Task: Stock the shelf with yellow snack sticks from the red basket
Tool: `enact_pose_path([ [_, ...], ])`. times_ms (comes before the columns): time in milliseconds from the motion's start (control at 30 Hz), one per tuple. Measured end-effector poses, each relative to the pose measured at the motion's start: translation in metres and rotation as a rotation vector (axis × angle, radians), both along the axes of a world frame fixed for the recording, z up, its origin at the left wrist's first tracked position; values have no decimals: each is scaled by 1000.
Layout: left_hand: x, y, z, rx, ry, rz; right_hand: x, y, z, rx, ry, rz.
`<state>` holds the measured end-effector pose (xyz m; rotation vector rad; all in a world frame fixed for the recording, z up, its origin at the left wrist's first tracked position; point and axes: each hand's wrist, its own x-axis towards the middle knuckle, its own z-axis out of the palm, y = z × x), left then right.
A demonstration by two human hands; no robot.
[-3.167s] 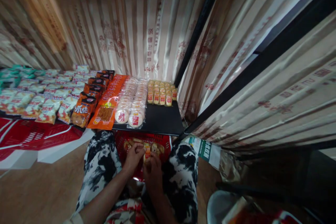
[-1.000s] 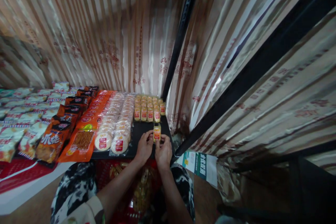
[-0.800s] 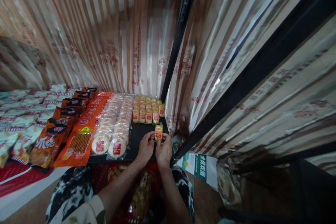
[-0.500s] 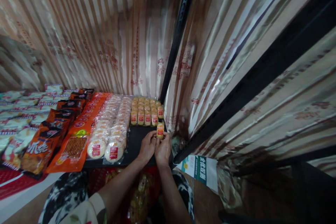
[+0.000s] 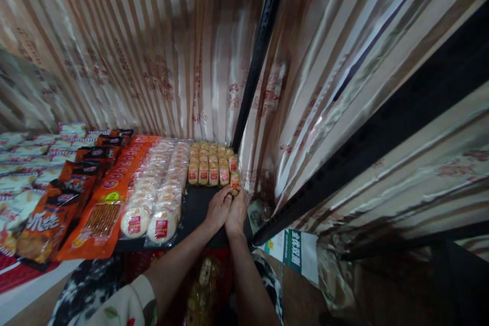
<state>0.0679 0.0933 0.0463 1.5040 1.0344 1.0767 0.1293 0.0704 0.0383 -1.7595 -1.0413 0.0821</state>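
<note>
My left hand (image 5: 220,209) and my right hand (image 5: 237,211) are close together at the right end of a black shelf (image 5: 196,205). Between their fingertips is a small yellow wrapped snack cake (image 5: 235,180) with a red and orange label. It stands upright at the front right of rows of matching wrapped cakes (image 5: 213,174). The fingers of both hands are closed around its lower part, which they partly hide. To the left of the cakes lie two overlapping rows of round white crackers (image 5: 162,224) in clear wrap.
Further left are orange bags of stick snacks (image 5: 101,218), orange and black bags (image 5: 44,234) and white packets (image 5: 23,183). A black post (image 5: 260,48) and pleated printed sheeting (image 5: 168,61) stand behind. Below the shelf are more yellow wrapped packs (image 5: 202,290).
Both hands have moved slightly forward with the snack cake, bringing it up against the front of the cake rows. The view has shifted a little.
</note>
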Motion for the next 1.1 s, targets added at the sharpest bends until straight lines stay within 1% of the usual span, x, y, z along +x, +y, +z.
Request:
enact_pose_path([
  [100, 3, 4, 1, -6, -6, -12, 2, 4, -3, 5, 14, 5],
  [267, 7, 9, 3, -13, -15, -16, 5, 11, -5, -55, 16, 28],
  [400, 9, 11, 0, -23, -24, -9, 7, 14, -5, -78, 2, 44],
  [600, 7, 11, -4, 0, 29, -7, 8, 16, -4, -110, -24, 42],
  [833, 6, 3, 3, 19, 137, 33, 13, 20, -12, -41, -45, 42],
  [967, 6, 2, 7, 14, 192, 52, 16, 26, -17, -42, -56, 58],
  [1100, 5, 1, 8, 22, 217, 58, 19, 32, -24, 12, -67, 74],
])
